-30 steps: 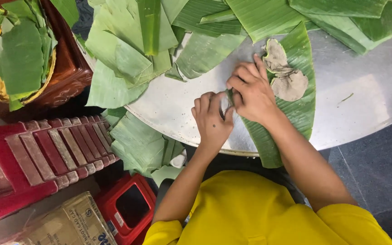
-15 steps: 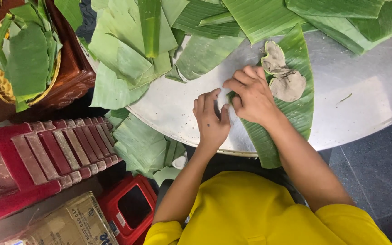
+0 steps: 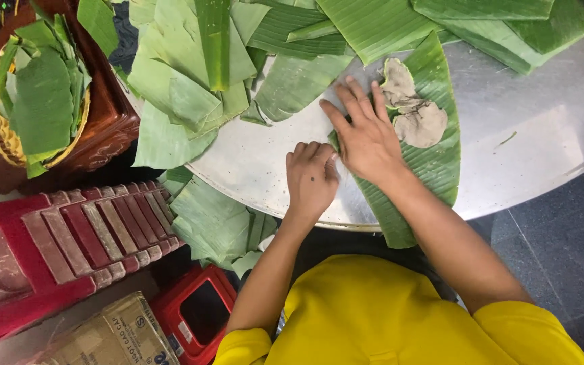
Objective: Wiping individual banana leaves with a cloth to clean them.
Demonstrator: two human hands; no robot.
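A long green banana leaf [image 3: 434,169] lies on the round metal table [image 3: 535,149], its near end hanging over the rim. Two grey lumps of paste [image 3: 417,111] sit on its far half. My right hand [image 3: 366,138] lies flat on the leaf's left edge with fingers spread, just left of the paste. My left hand [image 3: 311,179] is beside it with fingers curled, knuckles on the table, pinching the same leaf edge.
Many cut banana leaves [image 3: 190,74] are heaped across the far and left side of the table, and more [image 3: 214,223] lie below its rim. A brown stand holds a gold bowl of leaf pieces [image 3: 38,101]. Red plastic stools [image 3: 62,250] and a cardboard box [image 3: 113,334] stand lower left.
My right hand has opened from curled to flat and spread on the leaf, reaching slightly farther. The left hand stays curled at the leaf edge.
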